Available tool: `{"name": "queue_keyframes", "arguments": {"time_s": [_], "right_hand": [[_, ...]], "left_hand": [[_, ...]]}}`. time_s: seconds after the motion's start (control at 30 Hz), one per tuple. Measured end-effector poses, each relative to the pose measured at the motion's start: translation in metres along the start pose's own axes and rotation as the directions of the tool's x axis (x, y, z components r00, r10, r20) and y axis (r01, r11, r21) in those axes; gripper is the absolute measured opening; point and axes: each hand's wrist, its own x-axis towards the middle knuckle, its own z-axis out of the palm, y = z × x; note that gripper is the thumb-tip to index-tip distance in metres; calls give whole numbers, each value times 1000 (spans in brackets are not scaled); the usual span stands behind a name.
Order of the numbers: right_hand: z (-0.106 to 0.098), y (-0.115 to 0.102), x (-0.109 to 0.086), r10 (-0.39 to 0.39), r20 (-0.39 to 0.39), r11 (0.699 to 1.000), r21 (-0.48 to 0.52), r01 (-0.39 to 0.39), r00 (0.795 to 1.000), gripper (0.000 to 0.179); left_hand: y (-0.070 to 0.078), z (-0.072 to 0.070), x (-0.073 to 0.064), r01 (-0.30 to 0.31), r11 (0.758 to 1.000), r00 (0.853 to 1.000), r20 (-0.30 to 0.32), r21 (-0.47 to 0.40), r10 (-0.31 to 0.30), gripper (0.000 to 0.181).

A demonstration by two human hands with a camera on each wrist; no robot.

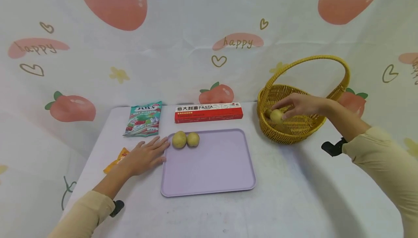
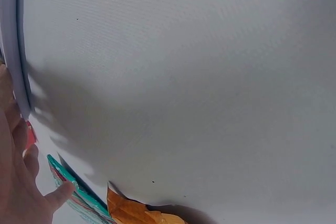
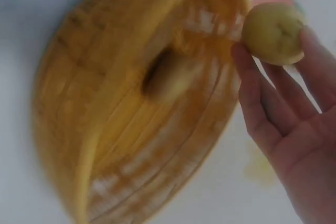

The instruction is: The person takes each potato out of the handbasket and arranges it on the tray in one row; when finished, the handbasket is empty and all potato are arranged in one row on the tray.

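The right hand (image 1: pixel 298 104) is pinching a fruit (image 1: pixel 277 115) between its fingertips, the fingers drawn in to the fruit's width. The basket (image 1: pixel 275 136) is standing beneath those fingers, its handle arching up behind the hand. Inside it, below the fingertips, another rounded shape (image 1: pixel 282 128) is lying partly hidden; it is blurring in the right wrist view.

The left hand (image 1: pixel 145 158) is holding nothing; its fingers are stretching out nearly straight and slightly apart, the tips reaching the tray (image 1: pixel 212 172) at its left rim. Whether they are pressing on it, I cannot tell. Two more fruits (image 1: pixel 179 139) are sitting side by side on the tray, just past these fingertips. A green bag (image 1: pixel 144 119) is lying beyond the left fingers, an orange packet (image 1: pixel 117 160) is resting beside the wrist, and a box (image 1: pixel 209 116) is lying farther out, past the tray.
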Motion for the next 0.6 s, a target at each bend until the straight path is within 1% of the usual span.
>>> {"name": "queue_keyframes", "arguments": {"time_s": [0.07, 0.17, 0.27, 0.33, 0.5, 0.6], "right_hand": [[7, -9, 7, -43, 33, 999, 21, 43, 998, 46], [21, -24, 20, -58, 40, 998, 25, 57, 998, 47], [37, -36, 36, -47, 15, 998, 50, 46, 999, 48], [49, -41, 46, -42, 2, 995, 91, 41, 999, 49], [85, -45, 76, -58, -46, 981, 181, 65, 997, 49], [108, -44, 96, -74, -93, 974, 205, 92, 993, 48]], "left_hand": [[-1, 0, 0, 0, 1000, 1000, -1, 4, 0, 65], [-1, 0, 0, -1, 1000, 1000, -4, 4, 1, 64], [-2, 1, 0, 0, 1000, 1000, -7, 0, 0, 64], [-2, 1, 0, 1, 1000, 1000, -5, -1, -1, 64], [-2, 2, 0, -1, 1000, 1000, -3, 0, 1, 65], [-2, 2, -1, -1, 1000, 1000, -5, 3, 1, 65]]}}
